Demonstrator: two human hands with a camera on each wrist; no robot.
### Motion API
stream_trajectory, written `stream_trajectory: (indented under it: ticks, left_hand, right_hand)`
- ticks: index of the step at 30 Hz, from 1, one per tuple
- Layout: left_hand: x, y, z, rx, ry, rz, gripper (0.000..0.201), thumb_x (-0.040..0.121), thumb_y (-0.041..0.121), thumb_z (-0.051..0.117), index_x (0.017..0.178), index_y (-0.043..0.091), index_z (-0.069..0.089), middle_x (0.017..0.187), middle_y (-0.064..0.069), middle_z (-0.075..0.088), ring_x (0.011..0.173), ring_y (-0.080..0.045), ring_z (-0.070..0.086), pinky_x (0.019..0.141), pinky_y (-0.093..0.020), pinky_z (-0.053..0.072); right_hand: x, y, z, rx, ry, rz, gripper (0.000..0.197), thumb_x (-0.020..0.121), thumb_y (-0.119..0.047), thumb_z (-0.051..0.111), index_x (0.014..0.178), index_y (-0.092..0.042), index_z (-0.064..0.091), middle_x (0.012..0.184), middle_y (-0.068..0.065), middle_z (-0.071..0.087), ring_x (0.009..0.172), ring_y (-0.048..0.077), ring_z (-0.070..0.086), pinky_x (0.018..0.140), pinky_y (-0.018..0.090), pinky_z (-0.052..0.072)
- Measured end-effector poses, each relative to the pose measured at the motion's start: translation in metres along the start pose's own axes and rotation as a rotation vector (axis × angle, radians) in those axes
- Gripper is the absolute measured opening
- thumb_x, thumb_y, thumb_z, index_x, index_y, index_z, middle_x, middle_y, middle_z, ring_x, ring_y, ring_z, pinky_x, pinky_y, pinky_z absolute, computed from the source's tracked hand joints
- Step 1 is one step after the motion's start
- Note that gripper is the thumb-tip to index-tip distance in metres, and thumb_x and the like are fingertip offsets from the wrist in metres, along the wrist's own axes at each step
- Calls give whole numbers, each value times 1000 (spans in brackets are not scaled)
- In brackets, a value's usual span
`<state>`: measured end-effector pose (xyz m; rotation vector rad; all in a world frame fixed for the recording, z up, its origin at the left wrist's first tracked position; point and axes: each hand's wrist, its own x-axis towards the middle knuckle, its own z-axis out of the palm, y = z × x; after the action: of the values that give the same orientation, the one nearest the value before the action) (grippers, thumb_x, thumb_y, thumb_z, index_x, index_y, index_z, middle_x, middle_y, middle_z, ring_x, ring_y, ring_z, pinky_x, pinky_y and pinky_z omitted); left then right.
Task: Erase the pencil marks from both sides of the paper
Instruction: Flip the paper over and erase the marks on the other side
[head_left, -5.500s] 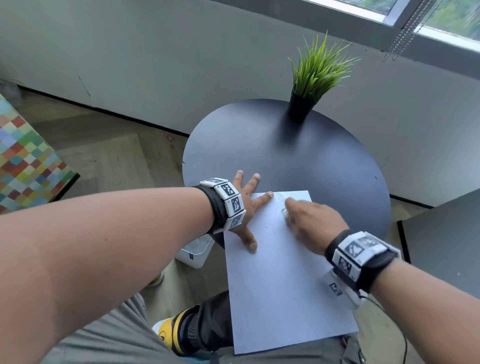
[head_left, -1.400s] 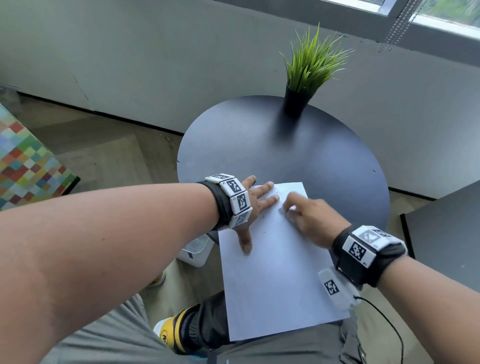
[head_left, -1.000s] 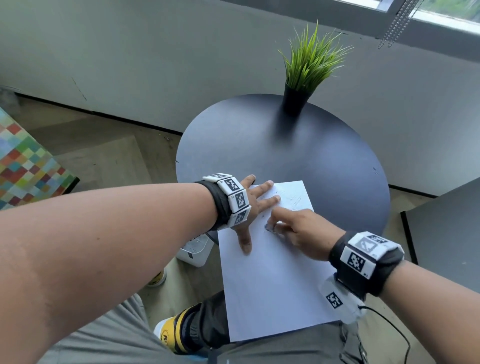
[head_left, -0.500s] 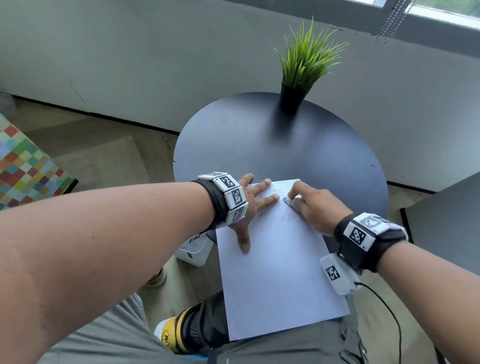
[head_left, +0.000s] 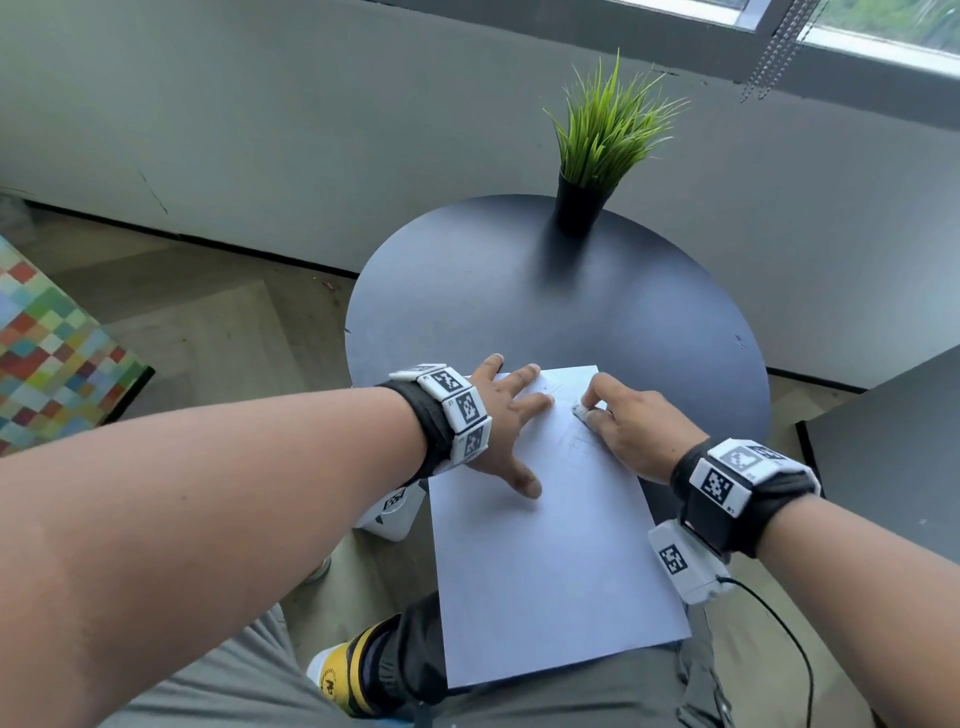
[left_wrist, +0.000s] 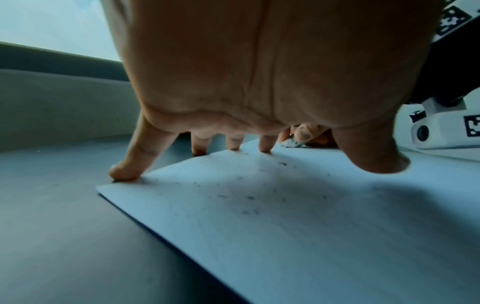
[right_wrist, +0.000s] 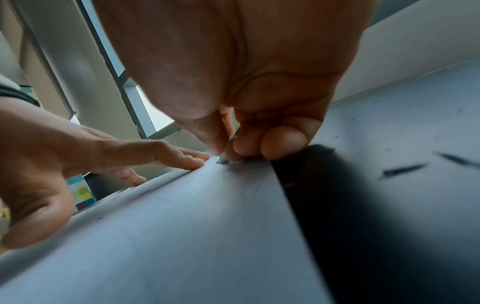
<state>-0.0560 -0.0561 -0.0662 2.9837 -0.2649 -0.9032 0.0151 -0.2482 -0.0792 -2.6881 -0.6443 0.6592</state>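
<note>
Round dark table (head_left: 467, 291) by grey wall (head_left: 311, 130), window (head_left: 857, 31) above.

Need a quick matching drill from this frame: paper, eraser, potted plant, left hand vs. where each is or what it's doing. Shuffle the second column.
Things:
1. paper
2. eraser
3. potted plant
4. left hand

States:
A. stands at the far edge of the round table
B. spread flat, pressing the sheet down
C. pinched in the right hand, tip on the sheet
D. lies on the table, near end hanging past the rim

Pairs: 1-D, 2-C, 3-A, 4-B
</note>
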Motion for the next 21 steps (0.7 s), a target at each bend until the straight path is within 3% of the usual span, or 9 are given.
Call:
stream_trajectory:
  ticks: [3,7,10,13,16,19,21]
  left_hand:
    - [8,-2,11,-17,46,-3,119,57,90,62,151,41,7,162,15,-11,150,-33,-9,96,-77,29]
    - [8,-6,19,14,35,9,124,57,90,61,152,42,-4,162,13,-17,150,-33,-14,94,-80,26]
    - [9,-10,22,18,19,4,128,57,93,57,152,43,-13,161,13,-23,149,-30,-18,95,-82,22]
    - [11,-11,22,15,9,0,130,56,94,56,151,43,-16,161,13,-24,149,-30,-18,94,-84,20]
    - [10,-12,24,3,8,-2,130,55,94,56,151,44,-17,160,13,-26,149,-29,-20,94,-85,20]
    - [11,-13,25,-18,15,3,130,55,94,56,151,44,-16,160,13,-26,149,-29,-21,94,-85,18]
    - [10,-12,25,-17,8,0,130,56,93,57,151,44,-16,160,13,-26,149,-29,-21,94,-86,17]
  right_hand:
    - [-4,-6,-1,-47,-14,-14,11,99,-38,44,100,-27,45,84,6,61,78,30,60,74,41,53]
    - [-30,-27,21,-187,-189,-274,18,99,-36,43,113,-25,48,97,8,65,86,33,59,74,40,51]
    - [-18,-22,11,-187,-96,-157,20,99,-43,41,108,-25,46,90,10,61,82,35,58,73,40,51]
    - [-9,-17,8,-223,-32,-69,18,101,-38,36,100,-19,33,85,11,55,76,37,55,72,44,51]
    - [-17,-27,23,-302,-57,-119,16,101,-36,32,96,-26,22,86,9,54,71,34,48,63,39,43]
    - [-26,-32,25,-380,-70,-173,14,99,-35,35,108,-26,29,99,7,61,78,33,51,63,38,42]
    - [-34,-37,29,-451,-113,-287,13,100,-34,35,107,-24,33,98,4,61,86,34,59,64,39,46]
